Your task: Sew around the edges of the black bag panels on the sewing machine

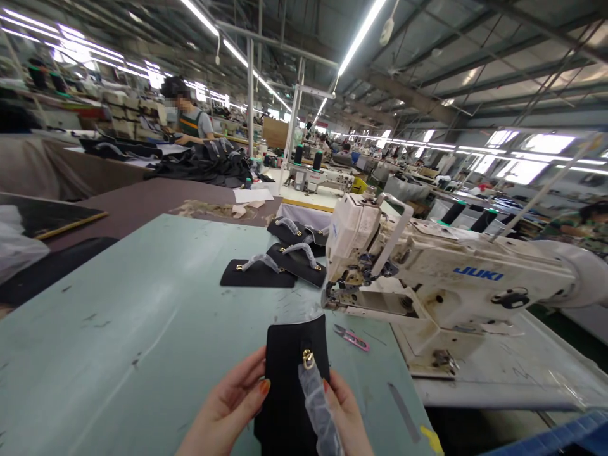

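- Both hands gripped a black leather panel (287, 380) at the near edge of the pale green surface (142, 329); the left hand (228, 405) pinched its left side and the right hand (344, 411) its right.
- White sewing machine (446, 285) stood just right of the panel.
- Similar black panels (280, 266) lay beyond.
- Plastic-wrapped strap (318, 408) hung from the panel's gold ring (308, 359).
- Pink snips (351, 337) lay near the machine.

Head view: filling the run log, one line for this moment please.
left hand: holds black panel | right hand: on panel, wrapped strap | sewing machine: right
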### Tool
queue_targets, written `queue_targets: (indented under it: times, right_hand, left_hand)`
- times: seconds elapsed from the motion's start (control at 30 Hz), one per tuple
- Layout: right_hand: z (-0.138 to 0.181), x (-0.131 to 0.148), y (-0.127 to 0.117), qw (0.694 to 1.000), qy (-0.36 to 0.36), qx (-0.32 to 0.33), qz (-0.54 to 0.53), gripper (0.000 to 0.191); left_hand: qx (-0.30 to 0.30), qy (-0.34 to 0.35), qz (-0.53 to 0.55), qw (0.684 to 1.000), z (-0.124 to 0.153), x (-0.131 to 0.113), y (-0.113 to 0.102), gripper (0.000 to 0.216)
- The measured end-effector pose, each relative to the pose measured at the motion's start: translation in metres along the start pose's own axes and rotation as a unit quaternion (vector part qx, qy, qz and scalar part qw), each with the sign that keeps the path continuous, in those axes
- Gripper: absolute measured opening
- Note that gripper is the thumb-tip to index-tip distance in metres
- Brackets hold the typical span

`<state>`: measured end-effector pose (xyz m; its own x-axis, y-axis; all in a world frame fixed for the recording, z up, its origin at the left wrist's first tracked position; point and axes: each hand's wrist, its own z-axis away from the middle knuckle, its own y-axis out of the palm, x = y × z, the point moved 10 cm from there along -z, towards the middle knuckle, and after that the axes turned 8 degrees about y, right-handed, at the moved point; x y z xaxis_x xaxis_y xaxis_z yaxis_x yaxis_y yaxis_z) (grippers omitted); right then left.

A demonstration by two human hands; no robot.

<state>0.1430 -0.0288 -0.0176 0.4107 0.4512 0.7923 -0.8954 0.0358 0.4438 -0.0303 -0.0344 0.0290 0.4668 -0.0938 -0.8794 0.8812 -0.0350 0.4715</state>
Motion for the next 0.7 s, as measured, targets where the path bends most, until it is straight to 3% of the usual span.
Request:
queue_targets:
  times: [0.2, 0.4, 0.47, 0.57, 0.63, 0.7]
  right_hand:
    - [-0.005, 0.007, 0.006, 0.999, -0.004, 0.036, 0.029, 0.056]
    - [-0.012, -0.014, -0.002, 0.999, 0.031, -0.004, -0.006, 0.055]
    - [-0.016, -0.018, 0.006, 0.999, 0.038, -0.002, -0.001, 0.052]
    - [-0.039, -0.009, 0.032, 0.998, 0.038, 0.024, 0.042, 0.050]
    - [-0.069, 0.012, 0.049, 0.999, 0.016, 0.004, 0.039, 0.049]
    - [-0.105, 0.042, 0.062, 0.999, -0.028, -0.038, -0.002, 0.053]
  left_hand:
    - [-0.016, -0.022, -0.019, 0.999, -0.006, 0.009, -0.011, 0.065]
    - [-0.042, -0.039, -0.035, 0.998, -0.013, 0.011, -0.028, 0.065]
    - [-0.068, -0.006, -0.073, 0.995, -0.020, 0.005, -0.055, 0.064]
    - [-0.153, 0.067, -0.220, 0.961, -0.026, -0.006, -0.121, 0.065]
    - [-0.196, 0.072, -0.311, 0.927, -0.023, -0.003, -0.165, 0.066]
    - [-0.182, 0.066, -0.335, 0.922, -0.017, 0.006, -0.193, 0.060]
